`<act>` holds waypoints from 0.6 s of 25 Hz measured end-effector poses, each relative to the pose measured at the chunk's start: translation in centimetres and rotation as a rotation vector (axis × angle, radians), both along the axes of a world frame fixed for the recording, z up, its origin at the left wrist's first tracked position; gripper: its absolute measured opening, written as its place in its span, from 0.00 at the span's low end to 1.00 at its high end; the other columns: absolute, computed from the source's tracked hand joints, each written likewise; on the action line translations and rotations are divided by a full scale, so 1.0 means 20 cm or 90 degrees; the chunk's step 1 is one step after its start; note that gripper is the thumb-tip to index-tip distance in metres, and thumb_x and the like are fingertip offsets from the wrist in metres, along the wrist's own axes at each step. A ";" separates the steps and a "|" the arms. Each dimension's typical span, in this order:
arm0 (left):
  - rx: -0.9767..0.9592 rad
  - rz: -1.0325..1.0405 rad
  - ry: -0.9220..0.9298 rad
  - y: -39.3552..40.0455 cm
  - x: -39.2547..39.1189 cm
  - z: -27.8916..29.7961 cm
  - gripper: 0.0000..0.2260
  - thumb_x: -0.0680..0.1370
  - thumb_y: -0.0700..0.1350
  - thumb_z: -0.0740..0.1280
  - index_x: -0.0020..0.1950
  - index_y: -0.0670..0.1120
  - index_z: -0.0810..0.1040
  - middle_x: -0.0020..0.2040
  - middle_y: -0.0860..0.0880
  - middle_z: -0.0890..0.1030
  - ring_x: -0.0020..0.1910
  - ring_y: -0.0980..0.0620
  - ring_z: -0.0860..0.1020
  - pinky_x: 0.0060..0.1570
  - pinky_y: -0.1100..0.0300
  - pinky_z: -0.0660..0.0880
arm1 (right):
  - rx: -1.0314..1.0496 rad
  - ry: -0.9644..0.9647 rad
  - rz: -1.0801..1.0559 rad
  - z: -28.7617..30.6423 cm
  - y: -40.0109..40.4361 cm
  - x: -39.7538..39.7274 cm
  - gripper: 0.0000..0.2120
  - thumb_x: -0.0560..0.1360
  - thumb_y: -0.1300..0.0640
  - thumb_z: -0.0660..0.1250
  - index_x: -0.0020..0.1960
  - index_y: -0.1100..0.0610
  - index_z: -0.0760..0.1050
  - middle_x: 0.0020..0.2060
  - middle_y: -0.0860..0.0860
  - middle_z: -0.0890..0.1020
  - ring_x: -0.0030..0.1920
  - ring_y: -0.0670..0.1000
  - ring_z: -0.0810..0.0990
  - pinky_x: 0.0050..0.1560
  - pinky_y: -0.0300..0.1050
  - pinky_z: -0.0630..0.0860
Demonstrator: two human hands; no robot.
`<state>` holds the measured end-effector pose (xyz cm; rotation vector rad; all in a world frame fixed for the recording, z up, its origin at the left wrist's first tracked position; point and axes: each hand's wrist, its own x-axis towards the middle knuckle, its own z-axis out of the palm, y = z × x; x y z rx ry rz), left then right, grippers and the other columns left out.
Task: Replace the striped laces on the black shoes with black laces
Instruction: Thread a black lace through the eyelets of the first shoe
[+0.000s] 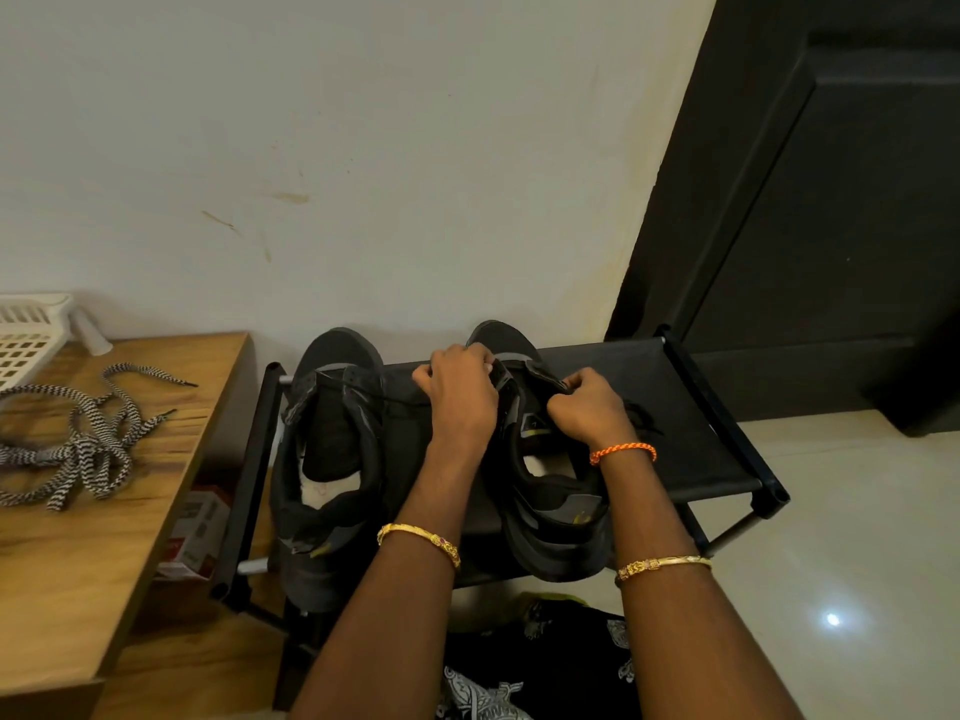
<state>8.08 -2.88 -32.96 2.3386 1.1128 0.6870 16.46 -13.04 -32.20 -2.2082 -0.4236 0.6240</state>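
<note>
Two black shoes stand side by side on the black shoe rack [701, 444], long axes running away from me, toes toward the wall and heel openings toward me; the right shoe [550, 491] sits under my fingers, the left shoe [327, 459] just left of my left hand [460, 394]; that hand curls at the right shoe's tongue, pinching what looks like the black lace [400, 400], though the pinch itself is hidden; my right hand [589, 410] is fisted on the shoe's far side, gripping something dark I cannot make out; one lace strand runs from the left shoe's eyelets toward my left knuckles; well left of both hands, two striped laces [78, 444] lie tangled on the wooden table [78, 563], beside one white basket [26, 335].
</note>
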 end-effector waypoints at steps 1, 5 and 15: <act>0.024 0.013 0.004 0.00 -0.02 0.01 0.11 0.78 0.36 0.61 0.55 0.47 0.79 0.53 0.47 0.79 0.58 0.48 0.71 0.51 0.56 0.55 | 0.003 -0.005 -0.014 0.00 0.00 0.00 0.08 0.72 0.62 0.63 0.51 0.56 0.70 0.52 0.56 0.75 0.51 0.54 0.75 0.44 0.45 0.71; 0.150 0.167 -0.046 0.07 -0.16 0.12 0.13 0.75 0.34 0.63 0.55 0.48 0.77 0.53 0.47 0.78 0.57 0.46 0.69 0.50 0.54 0.54 | 0.020 0.004 -0.058 0.00 0.00 0.00 0.08 0.73 0.62 0.65 0.51 0.57 0.71 0.48 0.54 0.74 0.44 0.50 0.74 0.37 0.40 0.70; 0.067 0.442 -0.036 0.16 -0.39 0.28 0.17 0.75 0.39 0.63 0.63 0.49 0.72 0.65 0.40 0.71 0.68 0.40 0.63 0.63 0.41 0.57 | 0.033 0.028 -0.047 0.01 -0.01 -0.01 0.06 0.73 0.62 0.64 0.49 0.55 0.69 0.45 0.52 0.73 0.43 0.50 0.73 0.34 0.40 0.68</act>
